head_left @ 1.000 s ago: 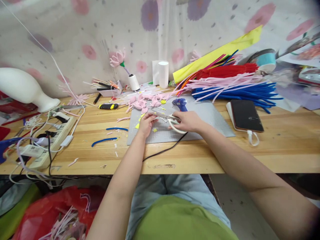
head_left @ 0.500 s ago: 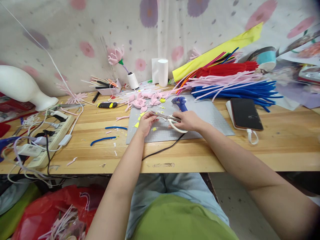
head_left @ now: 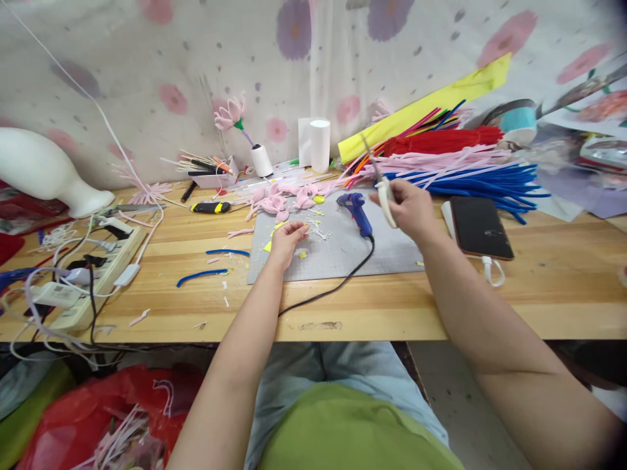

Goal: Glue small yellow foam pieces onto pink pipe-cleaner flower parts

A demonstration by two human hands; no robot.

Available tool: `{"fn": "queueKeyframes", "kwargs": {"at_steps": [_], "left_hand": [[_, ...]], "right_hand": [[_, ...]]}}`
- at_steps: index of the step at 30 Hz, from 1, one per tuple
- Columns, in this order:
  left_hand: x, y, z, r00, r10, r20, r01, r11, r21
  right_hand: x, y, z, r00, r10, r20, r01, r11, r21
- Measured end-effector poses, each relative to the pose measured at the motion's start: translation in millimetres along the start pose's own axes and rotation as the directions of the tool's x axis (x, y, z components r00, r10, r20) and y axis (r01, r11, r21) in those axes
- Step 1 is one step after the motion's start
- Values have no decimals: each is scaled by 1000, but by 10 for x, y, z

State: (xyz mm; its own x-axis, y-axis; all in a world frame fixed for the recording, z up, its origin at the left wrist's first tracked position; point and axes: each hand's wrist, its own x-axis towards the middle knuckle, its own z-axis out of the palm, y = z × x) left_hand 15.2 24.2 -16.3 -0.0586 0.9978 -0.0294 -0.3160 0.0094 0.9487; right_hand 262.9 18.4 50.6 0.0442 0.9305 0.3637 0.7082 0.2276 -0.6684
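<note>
My left hand [head_left: 289, 244] is over the left part of the grey mat [head_left: 392, 251], thumb and fingertips pinched together; what they hold is too small to name. Near its fingertips lie short white strips [head_left: 321, 228] and yellow scraps [head_left: 302, 255]. White-handled scissors [head_left: 386, 199] are gripped in my right hand [head_left: 409, 209], raised at the mat's right side with the blades pointing up. Between the hands a blue glue gun [head_left: 357, 212] lies on the mat. Pink petal shapes [head_left: 274, 202] rest at the mat's back left.
Bundles of blue [head_left: 480, 186], pink and red stems lie at the back right, beside a dark phone-like case [head_left: 480, 227]. A yellow-black cutter [head_left: 210, 207] and blue pieces [head_left: 228, 251] are left of the mat. A power strip [head_left: 105, 271] with cables sits far left.
My right hand has moved right and up with the scissors, away from my left hand, and the blades now point upward. The glue gun and its cord show fully. My left hand has barely moved.
</note>
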Motion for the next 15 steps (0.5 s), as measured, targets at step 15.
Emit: {"fn": "queueKeyframes", "kwargs": {"at_steps": [15], "left_hand": [[155, 102, 1, 992, 86, -88, -68, 979, 194]], "right_hand": [[224, 666, 205, 969, 219, 115, -123, 829, -545]]}}
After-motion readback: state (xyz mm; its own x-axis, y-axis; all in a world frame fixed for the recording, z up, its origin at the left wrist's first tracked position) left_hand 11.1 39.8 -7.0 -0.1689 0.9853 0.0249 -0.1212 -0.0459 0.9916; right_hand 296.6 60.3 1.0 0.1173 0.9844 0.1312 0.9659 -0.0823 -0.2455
